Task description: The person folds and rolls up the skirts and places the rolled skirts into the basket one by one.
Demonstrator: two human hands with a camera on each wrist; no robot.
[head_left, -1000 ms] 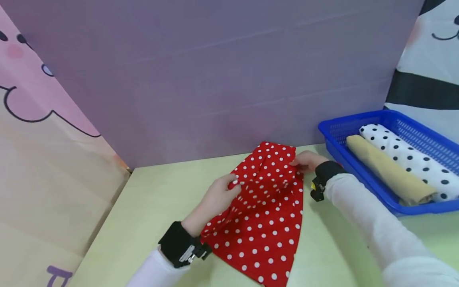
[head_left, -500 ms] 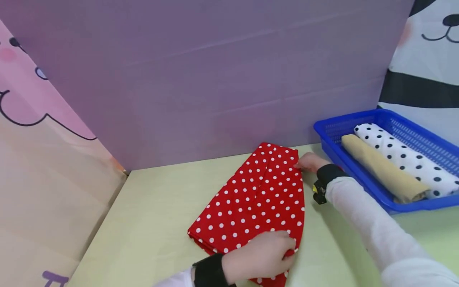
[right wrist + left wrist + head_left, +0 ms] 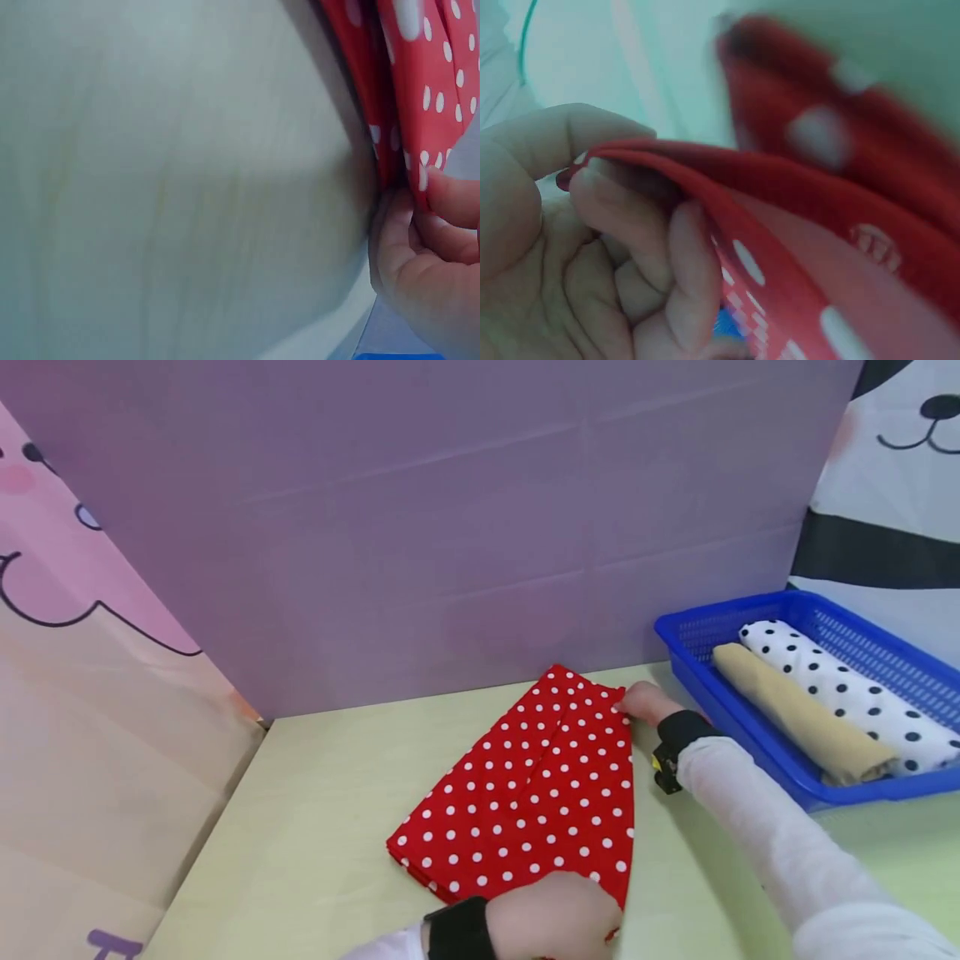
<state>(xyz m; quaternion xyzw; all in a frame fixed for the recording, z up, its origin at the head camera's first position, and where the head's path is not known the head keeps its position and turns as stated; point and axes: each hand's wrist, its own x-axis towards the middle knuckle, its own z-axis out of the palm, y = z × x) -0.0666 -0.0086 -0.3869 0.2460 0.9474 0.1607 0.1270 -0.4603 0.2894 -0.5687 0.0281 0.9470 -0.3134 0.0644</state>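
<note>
A red cloth with white dots (image 3: 525, 785), folded in layers, lies on the table between my hands. At its near right corner my left hand (image 3: 555, 914) pinches the edge; the left wrist view shows the thumb and curled fingers (image 3: 622, 217) gripping layers of the red fabric (image 3: 780, 180). My right hand (image 3: 648, 703) holds the far right corner. In the right wrist view, the thumb and fingers (image 3: 427, 247) pinch the gathered cloth (image 3: 412, 97). In the head view, my left hand hides the cloth's near tip.
To the right stands a blue plastic basket (image 3: 678, 639). Inside lie a rolled beige cloth (image 3: 795, 714) and a rolled white cloth with black dots (image 3: 847, 689). A purple panel (image 3: 450, 527) rises behind the pale table (image 3: 322, 793).
My left hand has moved from the cloth's left side down to its near right corner and taken hold there. The cloth now lies flatter, its left corner spread outward. The right hand stays at the far corner.
</note>
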